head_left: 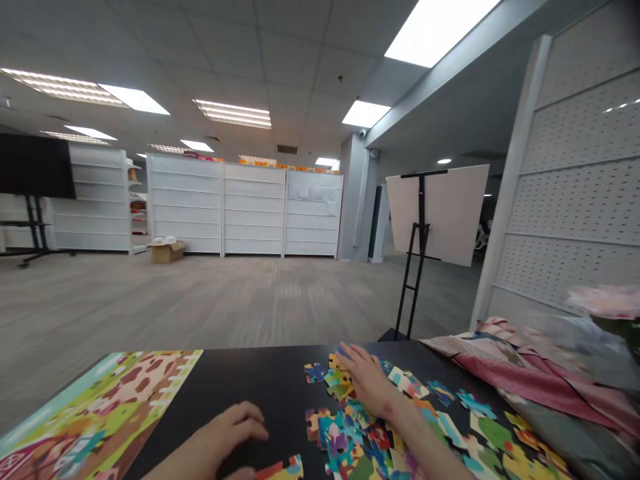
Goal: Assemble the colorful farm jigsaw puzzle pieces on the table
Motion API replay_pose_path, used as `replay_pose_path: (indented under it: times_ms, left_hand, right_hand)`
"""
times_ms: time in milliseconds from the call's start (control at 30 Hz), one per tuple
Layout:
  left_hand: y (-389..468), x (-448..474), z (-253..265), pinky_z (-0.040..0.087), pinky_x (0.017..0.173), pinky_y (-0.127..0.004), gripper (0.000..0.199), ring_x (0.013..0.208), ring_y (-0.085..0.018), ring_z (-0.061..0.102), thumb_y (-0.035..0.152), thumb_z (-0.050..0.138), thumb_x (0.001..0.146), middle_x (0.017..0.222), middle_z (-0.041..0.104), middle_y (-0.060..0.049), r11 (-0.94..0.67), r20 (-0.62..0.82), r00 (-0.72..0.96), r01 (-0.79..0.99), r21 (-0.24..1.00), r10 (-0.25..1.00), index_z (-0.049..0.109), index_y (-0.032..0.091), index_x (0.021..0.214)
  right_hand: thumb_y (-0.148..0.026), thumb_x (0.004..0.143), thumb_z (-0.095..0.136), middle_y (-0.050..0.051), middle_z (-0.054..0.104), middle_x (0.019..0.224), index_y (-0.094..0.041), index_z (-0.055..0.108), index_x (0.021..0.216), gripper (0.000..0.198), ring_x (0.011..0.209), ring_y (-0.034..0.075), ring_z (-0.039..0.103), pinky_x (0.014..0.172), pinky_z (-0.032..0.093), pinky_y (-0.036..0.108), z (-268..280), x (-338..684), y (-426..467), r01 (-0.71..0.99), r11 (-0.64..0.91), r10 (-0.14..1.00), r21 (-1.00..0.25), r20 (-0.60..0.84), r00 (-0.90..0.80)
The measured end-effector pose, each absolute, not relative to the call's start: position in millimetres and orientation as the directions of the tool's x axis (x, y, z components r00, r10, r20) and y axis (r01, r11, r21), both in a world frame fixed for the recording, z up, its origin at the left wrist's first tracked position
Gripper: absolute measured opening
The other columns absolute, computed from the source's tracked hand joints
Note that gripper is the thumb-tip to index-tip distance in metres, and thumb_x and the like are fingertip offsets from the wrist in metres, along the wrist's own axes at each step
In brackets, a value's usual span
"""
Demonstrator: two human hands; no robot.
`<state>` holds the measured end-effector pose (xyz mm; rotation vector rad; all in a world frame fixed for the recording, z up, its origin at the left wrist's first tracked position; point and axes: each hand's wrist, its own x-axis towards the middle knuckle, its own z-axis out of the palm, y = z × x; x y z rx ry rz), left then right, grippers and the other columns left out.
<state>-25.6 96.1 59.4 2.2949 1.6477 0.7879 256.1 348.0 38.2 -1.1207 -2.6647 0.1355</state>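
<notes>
My right hand [367, 380] lies over the far part of a heap of loose jigsaw pieces [350, 433], its fingers stretched out and resting on them. Whether a piece is under the fingertips is hidden. My left hand [233, 430] hovers low over the black table [280, 400], fingers slightly bent, with a gap to the thumb and nothing visible between them. Just beside its thumb, at the bottom edge, is a yellow and red jigsaw piece [281, 469]. Farther left lies a joined puzzle section [115, 400] with a spotted animal pattern and a knobbed right edge.
Folded cloths [540, 380] and a pink flower [605, 301] sit at the table's right side. Past the table stand a black easel with a white board [450, 213], white shelves [253, 210], a cardboard box [167, 251] and a screen on a stand [35, 167].
</notes>
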Motion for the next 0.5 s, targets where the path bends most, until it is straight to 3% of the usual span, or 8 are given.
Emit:
replay_pose_path:
  times_ms: [67,167,233,333,500]
  left_hand:
    - [111,-29,68,0.047,0.104,-0.025,0.029,0.119,-0.019,0.062,0.023,0.059,0.093,0.131,0.063,0.0,-0.305,0.235,0.212,0.81,0.501,0.949,0.064,0.033,0.12]
    - [117,-32,57,0.047,0.099,-0.026,0.026,0.11,-0.018,0.062,0.013,0.052,0.092,0.119,0.064,0.0,-0.271,0.202,0.193,0.823,0.499,0.96,0.063,0.029,0.109]
    - [113,-32,49,0.048,0.095,-0.026,0.023,0.106,-0.017,0.062,0.012,0.051,0.092,0.114,0.064,0.0,-0.256,0.184,0.186,0.814,0.521,0.965,0.061,0.027,0.105]
    - [105,-25,51,0.048,0.092,-0.025,0.024,0.104,-0.017,0.062,0.01,0.054,0.089,0.113,0.063,0.002,-0.239,0.152,0.185,0.802,0.548,0.971,0.06,0.028,0.104]
    - [102,-14,70,0.048,0.092,-0.025,0.026,0.105,-0.017,0.061,0.009,0.056,0.088,0.113,0.063,0.002,-0.262,0.091,0.252,0.818,0.512,0.963,0.062,0.029,0.104]
  right_hand:
    - [-0.001,0.081,0.048,0.005,0.056,0.151,-0.03,0.06,0.139,0.066,0.141,0.026,0.044,0.11,0.035,0.042,32,247,346,0.666,0.723,0.691,-0.186,0.171,-0.702]
    - [-0.008,0.088,0.047,0.007,0.07,0.128,-0.025,0.069,0.12,0.042,0.124,0.025,0.058,0.104,0.039,0.039,27,249,353,0.668,0.715,0.698,-0.206,0.181,-0.692]
    - [-0.015,0.091,0.05,0.008,0.072,0.118,-0.023,0.069,0.114,0.031,0.116,0.026,0.062,0.099,0.043,0.037,26,254,360,0.678,0.703,0.711,-0.215,0.191,-0.676]
    - [-0.015,0.092,0.048,0.01,0.071,0.112,-0.02,0.068,0.115,0.031,0.108,0.027,0.063,0.095,0.045,0.037,27,260,367,0.688,0.692,0.722,-0.219,0.206,-0.661]
    - [-0.015,0.091,0.05,0.011,0.067,0.118,-0.02,0.071,0.113,0.031,0.115,0.028,0.059,0.101,0.043,0.038,28,263,363,0.628,0.744,0.668,-0.229,0.236,-0.706]
